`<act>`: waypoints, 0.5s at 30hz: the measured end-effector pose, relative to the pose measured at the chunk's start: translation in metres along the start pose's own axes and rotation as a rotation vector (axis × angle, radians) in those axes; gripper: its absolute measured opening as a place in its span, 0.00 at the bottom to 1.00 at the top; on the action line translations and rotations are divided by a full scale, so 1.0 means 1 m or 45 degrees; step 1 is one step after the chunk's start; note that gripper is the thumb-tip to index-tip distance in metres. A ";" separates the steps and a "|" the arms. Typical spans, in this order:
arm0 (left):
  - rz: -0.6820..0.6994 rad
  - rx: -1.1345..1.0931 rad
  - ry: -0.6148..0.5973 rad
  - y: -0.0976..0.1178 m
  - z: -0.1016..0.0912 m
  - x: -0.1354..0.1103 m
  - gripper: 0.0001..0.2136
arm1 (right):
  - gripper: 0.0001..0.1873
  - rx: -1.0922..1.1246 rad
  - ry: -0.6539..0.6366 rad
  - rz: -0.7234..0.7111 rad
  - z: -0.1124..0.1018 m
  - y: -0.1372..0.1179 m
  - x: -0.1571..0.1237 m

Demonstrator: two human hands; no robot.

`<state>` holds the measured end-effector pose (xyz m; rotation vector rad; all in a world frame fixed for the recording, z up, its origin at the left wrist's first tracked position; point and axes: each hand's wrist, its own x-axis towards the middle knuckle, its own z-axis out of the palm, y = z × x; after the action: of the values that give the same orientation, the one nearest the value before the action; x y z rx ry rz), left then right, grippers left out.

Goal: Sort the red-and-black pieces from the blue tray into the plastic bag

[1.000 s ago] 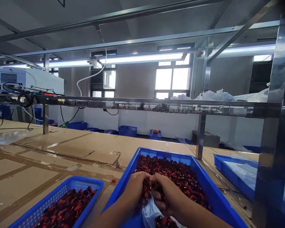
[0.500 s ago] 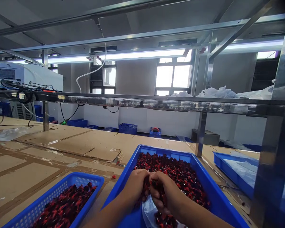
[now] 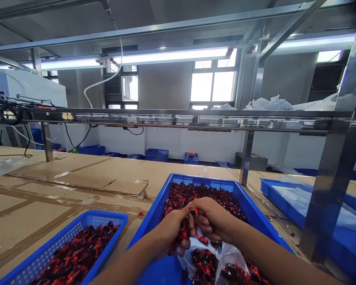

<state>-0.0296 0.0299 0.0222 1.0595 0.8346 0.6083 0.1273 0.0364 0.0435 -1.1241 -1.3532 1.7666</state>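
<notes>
Both my hands meet over a deep blue tray (image 3: 150,225) of small glossy red-and-black pieces (image 3: 201,190). My left hand (image 3: 173,225) is closed around several of these pieces, which show below its fingers. With its fingertips against the left thumb, my right hand (image 3: 216,217) pinches one small red-and-black piece (image 3: 194,211); its other fingers are curled in. Beneath the hands, a crumpled white plastic bag (image 3: 227,255) lies in the near part of the tray with more pieces on it. The exact kind of the pieces is too small to make out.
A blue perforated basket (image 3: 123,221) of similar pieces stands left of the tray. One loose red piece (image 3: 141,213) lies between them on the cardboard-covered table (image 3: 112,174). Metal posts (image 3: 323,190) and another blue tray (image 3: 265,190) are on the right; a metal shelf (image 3: 166,118) crosses ahead.
My right hand has turned, and a single piece now shows at the fingertips. Pieces in my left hand and more of the bag have come into sight. The whole view has shifted slightly.
</notes>
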 end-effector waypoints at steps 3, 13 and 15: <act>-0.126 -0.260 -0.076 0.002 0.004 -0.003 0.22 | 0.23 0.039 -0.038 0.007 -0.007 0.003 0.005; 0.220 -0.125 -0.057 0.010 0.002 -0.008 0.22 | 0.23 0.354 -0.239 -0.024 -0.016 0.005 0.014; 0.340 -0.002 -0.006 0.010 0.003 -0.008 0.21 | 0.23 0.404 -0.293 -0.009 -0.016 0.010 0.017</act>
<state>-0.0322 0.0262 0.0344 1.1805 0.6932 0.8298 0.1347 0.0553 0.0284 -0.7618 -1.1456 2.0671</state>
